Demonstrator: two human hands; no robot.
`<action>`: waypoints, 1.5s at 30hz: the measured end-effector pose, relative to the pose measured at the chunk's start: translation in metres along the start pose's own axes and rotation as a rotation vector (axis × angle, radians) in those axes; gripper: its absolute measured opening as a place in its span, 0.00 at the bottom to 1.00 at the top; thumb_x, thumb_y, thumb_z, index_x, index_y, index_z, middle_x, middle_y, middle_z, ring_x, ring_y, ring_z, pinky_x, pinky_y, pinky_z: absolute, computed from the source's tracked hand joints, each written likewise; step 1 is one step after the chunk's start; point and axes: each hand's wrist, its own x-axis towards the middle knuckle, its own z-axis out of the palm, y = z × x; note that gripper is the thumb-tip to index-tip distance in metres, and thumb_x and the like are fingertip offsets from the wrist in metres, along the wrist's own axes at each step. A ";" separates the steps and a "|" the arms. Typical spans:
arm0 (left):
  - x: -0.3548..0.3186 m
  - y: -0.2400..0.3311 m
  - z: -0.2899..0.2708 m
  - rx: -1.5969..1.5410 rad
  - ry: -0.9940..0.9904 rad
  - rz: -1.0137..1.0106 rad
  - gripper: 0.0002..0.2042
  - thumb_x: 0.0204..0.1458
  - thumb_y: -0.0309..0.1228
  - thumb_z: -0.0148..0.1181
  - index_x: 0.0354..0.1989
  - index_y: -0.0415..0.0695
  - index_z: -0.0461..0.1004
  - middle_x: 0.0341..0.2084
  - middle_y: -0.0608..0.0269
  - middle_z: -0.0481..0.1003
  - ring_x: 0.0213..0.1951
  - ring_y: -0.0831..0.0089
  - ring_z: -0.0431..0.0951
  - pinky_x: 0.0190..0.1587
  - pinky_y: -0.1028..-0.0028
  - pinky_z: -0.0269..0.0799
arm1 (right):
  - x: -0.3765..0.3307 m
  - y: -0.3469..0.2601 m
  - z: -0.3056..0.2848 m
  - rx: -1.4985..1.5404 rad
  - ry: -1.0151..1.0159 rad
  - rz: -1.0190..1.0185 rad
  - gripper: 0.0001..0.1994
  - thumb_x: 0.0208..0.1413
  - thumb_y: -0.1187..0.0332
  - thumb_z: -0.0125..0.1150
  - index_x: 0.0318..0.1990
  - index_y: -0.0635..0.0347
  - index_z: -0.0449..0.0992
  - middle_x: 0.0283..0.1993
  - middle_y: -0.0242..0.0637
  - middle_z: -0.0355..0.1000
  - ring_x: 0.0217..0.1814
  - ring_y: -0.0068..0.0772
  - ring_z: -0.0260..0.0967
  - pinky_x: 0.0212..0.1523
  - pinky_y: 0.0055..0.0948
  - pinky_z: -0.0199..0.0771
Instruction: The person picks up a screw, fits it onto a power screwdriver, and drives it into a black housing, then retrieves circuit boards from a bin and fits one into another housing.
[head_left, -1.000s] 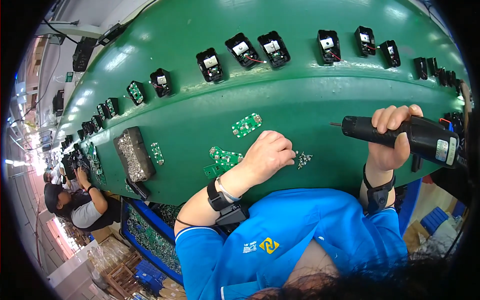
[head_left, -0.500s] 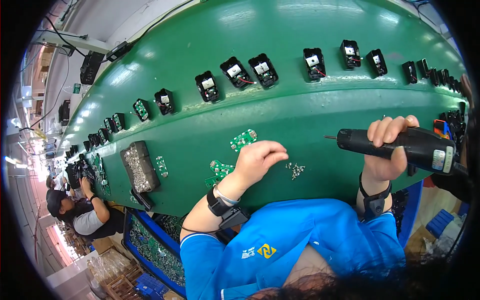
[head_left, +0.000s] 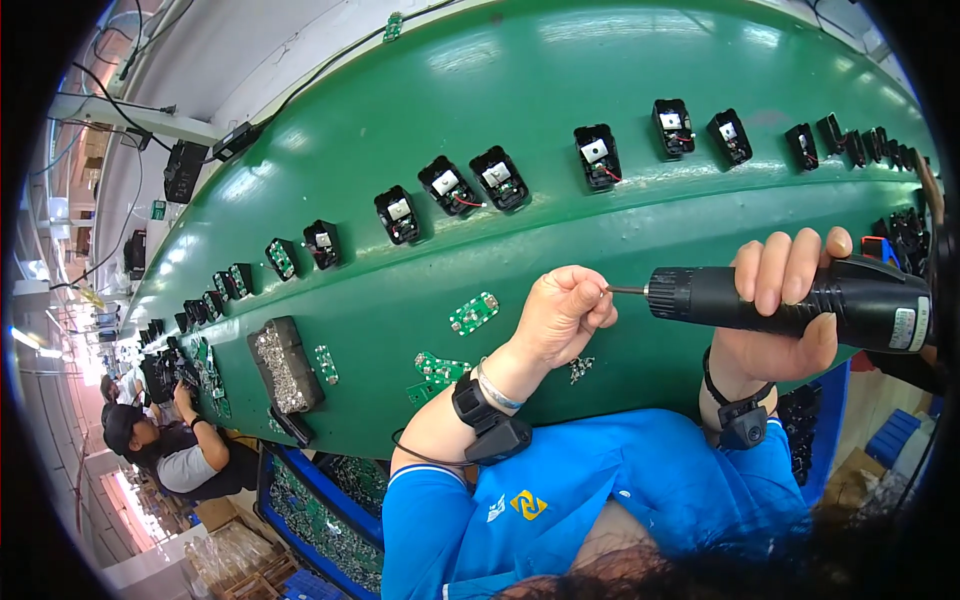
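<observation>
My right hand (head_left: 765, 355) is wrapped around a black electric screwdriver (head_left: 672, 293), held level with its bit pointing left. My left hand (head_left: 562, 318) is closed in a pinch, its fingertips right at the tip of the bit. Whatever lies between those fingers is too small to make out. Just below this hand, a small pile of silvery screws (head_left: 581, 369) lies on the green work surface (head_left: 540, 240). A green circuit board (head_left: 474, 314) is to the left of the hand, and more boards (head_left: 440, 368) lie beside my left forearm.
Black housings (head_left: 402, 215) with parts inside stand in a long curved row across the far side. At left are a dark tray (head_left: 300, 350) of small metal parts and a small board (head_left: 327, 365). A co-worker (head_left: 195, 440) sits far left. Blue-rimmed bins (head_left: 835, 420) flank me.
My left hand has risen from beside the screw pile to the screwdriver's tip, fingers pinched. The screwdriver has come slightly left and lower. The whole view has shifted a little.
</observation>
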 end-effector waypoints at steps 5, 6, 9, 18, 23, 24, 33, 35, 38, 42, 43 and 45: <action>0.002 0.000 0.002 0.060 -0.018 0.010 0.14 0.40 0.42 0.58 0.24 0.43 0.70 0.11 0.67 0.63 0.14 0.79 0.58 0.20 0.78 0.54 | 0.002 -0.001 0.000 0.008 -0.025 0.031 0.25 0.44 0.63 0.54 0.50 0.57 0.54 0.27 0.31 0.59 0.23 0.24 0.58 0.25 0.24 0.59; 0.003 0.000 0.002 0.057 -0.020 0.009 0.14 0.40 0.42 0.58 0.24 0.43 0.70 0.11 0.67 0.63 0.14 0.79 0.58 0.20 0.78 0.54 | 0.003 -0.002 0.001 0.000 -0.035 0.054 0.25 0.44 0.63 0.54 0.50 0.57 0.53 0.27 0.31 0.59 0.23 0.24 0.59 0.25 0.25 0.60; 0.006 0.000 0.003 0.081 -0.039 0.010 0.14 0.41 0.41 0.57 0.24 0.42 0.70 0.11 0.66 0.64 0.14 0.78 0.58 0.20 0.77 0.54 | 0.004 -0.005 0.000 -0.021 -0.050 0.063 0.25 0.44 0.63 0.55 0.50 0.56 0.54 0.26 0.31 0.60 0.23 0.25 0.59 0.25 0.25 0.61; 0.013 0.018 0.008 0.581 0.002 0.035 0.14 0.48 0.38 0.51 0.23 0.38 0.68 0.14 0.65 0.66 0.17 0.80 0.64 0.21 0.83 0.59 | 0.008 -0.005 0.000 -0.093 -0.048 0.089 0.24 0.44 0.63 0.55 0.49 0.55 0.54 0.26 0.31 0.60 0.24 0.25 0.59 0.24 0.25 0.60; 0.020 0.022 0.005 0.722 -0.065 0.004 0.16 0.51 0.41 0.45 0.23 0.39 0.66 0.13 0.68 0.64 0.18 0.82 0.62 0.21 0.83 0.58 | 0.009 0.003 0.000 -0.069 -0.051 0.052 0.23 0.44 0.64 0.52 0.47 0.60 0.55 0.26 0.30 0.56 0.24 0.21 0.54 0.26 0.22 0.56; 0.020 0.022 0.004 0.722 -0.063 0.007 0.16 0.51 0.41 0.45 0.23 0.39 0.66 0.13 0.68 0.64 0.18 0.82 0.62 0.21 0.83 0.58 | 0.009 0.004 -0.001 -0.061 -0.043 0.057 0.22 0.44 0.64 0.52 0.47 0.60 0.55 0.26 0.30 0.56 0.24 0.21 0.54 0.26 0.22 0.56; 0.028 0.009 0.006 0.737 -0.048 0.049 0.20 0.52 0.46 0.39 0.20 0.41 0.64 0.11 0.69 0.61 0.17 0.81 0.60 0.20 0.82 0.56 | 0.011 0.002 -0.008 -0.096 -0.021 0.088 0.24 0.44 0.64 0.54 0.49 0.56 0.55 0.26 0.31 0.60 0.24 0.25 0.59 0.24 0.25 0.59; 0.029 0.009 0.009 0.708 -0.012 0.014 0.21 0.52 0.47 0.37 0.20 0.42 0.64 0.11 0.69 0.62 0.17 0.81 0.61 0.20 0.82 0.56 | 0.012 0.003 -0.010 -0.099 -0.020 0.081 0.24 0.44 0.64 0.54 0.49 0.56 0.54 0.26 0.31 0.60 0.24 0.25 0.59 0.24 0.25 0.59; 0.030 0.011 0.017 0.731 0.043 0.014 0.22 0.52 0.48 0.36 0.21 0.42 0.65 0.12 0.68 0.64 0.17 0.80 0.63 0.21 0.82 0.58 | 0.013 0.003 -0.014 -0.112 -0.028 0.061 0.24 0.44 0.64 0.54 0.49 0.56 0.54 0.26 0.31 0.60 0.24 0.25 0.58 0.24 0.25 0.58; 0.035 0.009 0.009 0.608 0.033 -0.008 0.23 0.53 0.49 0.35 0.26 0.41 0.68 0.16 0.65 0.67 0.19 0.80 0.65 0.23 0.82 0.61 | 0.014 0.007 -0.019 -0.105 -0.060 0.036 0.23 0.45 0.63 0.53 0.49 0.56 0.55 0.27 0.31 0.60 0.24 0.25 0.58 0.24 0.25 0.58; 0.035 0.011 0.008 0.556 0.043 -0.044 0.23 0.53 0.49 0.34 0.29 0.41 0.68 0.18 0.64 0.68 0.20 0.79 0.66 0.25 0.82 0.62 | 0.016 0.009 -0.018 -0.104 -0.065 0.038 0.23 0.45 0.63 0.53 0.49 0.56 0.55 0.27 0.31 0.60 0.24 0.25 0.58 0.24 0.25 0.58; 0.035 0.019 0.008 0.496 0.048 -0.076 0.23 0.53 0.49 0.34 0.33 0.40 0.69 0.20 0.63 0.68 0.21 0.79 0.66 0.26 0.81 0.63 | 0.019 0.012 -0.016 -0.125 -0.027 -0.005 0.23 0.43 0.63 0.53 0.46 0.60 0.56 0.26 0.29 0.57 0.24 0.21 0.55 0.26 0.21 0.55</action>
